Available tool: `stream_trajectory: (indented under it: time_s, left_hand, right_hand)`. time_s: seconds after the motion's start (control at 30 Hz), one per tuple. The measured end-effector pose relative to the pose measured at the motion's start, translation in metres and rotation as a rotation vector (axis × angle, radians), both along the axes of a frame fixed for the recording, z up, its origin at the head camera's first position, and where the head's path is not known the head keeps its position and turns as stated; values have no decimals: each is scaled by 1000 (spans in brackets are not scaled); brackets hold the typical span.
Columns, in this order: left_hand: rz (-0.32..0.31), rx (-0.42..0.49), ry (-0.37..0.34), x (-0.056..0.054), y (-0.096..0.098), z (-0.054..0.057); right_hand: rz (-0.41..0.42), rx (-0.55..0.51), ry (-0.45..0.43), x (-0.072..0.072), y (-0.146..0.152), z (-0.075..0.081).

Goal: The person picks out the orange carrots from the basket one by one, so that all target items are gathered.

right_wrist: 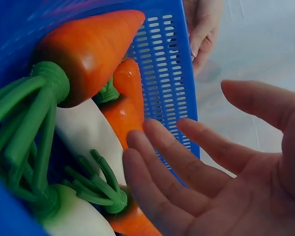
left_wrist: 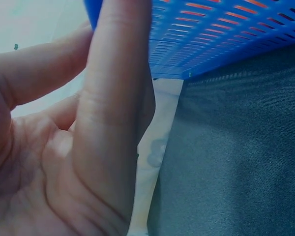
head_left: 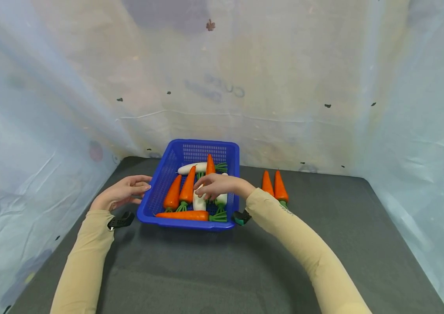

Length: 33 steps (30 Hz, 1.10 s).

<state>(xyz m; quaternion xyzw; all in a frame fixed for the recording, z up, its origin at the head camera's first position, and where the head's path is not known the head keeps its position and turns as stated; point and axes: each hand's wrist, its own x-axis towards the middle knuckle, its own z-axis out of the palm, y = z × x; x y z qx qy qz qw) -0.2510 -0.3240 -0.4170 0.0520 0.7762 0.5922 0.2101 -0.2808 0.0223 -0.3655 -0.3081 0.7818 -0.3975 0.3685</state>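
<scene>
My left hand (head_left: pixel 125 192) is at the left rim of a blue plastic basket (head_left: pixel 190 223), its fingertips touching the rim from outside. In the left wrist view, the fingers lie close against the slotted basket wall (left_wrist: pixel 221 29). Over the basket is my right hand (head_left: pixel 222 185), fingers spread and relaxed with nothing in them, as the right wrist view shows. Beneath it lie toy carrots, among them a front carrot (head_left: pixel 184 215) and a carrot on the left (head_left: pixel 172 194). White radishes with green tops, including a back radish (head_left: pixel 191 168) and a middle radish (head_left: pixel 199 203), lie between them.
Two carrots (head_left: pixel 280 188) lie side by side on the dark grey table (head_left: pixel 190 270), right of the basket and partly behind my right forearm. Pale plastic sheeting (head_left: pixel 276 78) surrounds the table at the back and sides.
</scene>
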Motion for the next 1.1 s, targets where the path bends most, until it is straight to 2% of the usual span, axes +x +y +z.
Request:
stream_trajectory:
  time_s: [0.37, 0.67, 1.1]
  left_hand:
    - [0, -4, 0, 0, 1, 2]
    - [12, -8, -10, 1, 1, 2]
    - [-21, 23, -9, 6, 2, 8]
  right_hand:
    - [141, 123, -95, 8, -11, -5]
    - [195, 235, -63, 10, -17, -3]
    - [239, 332, -78, 10, -23, -2]
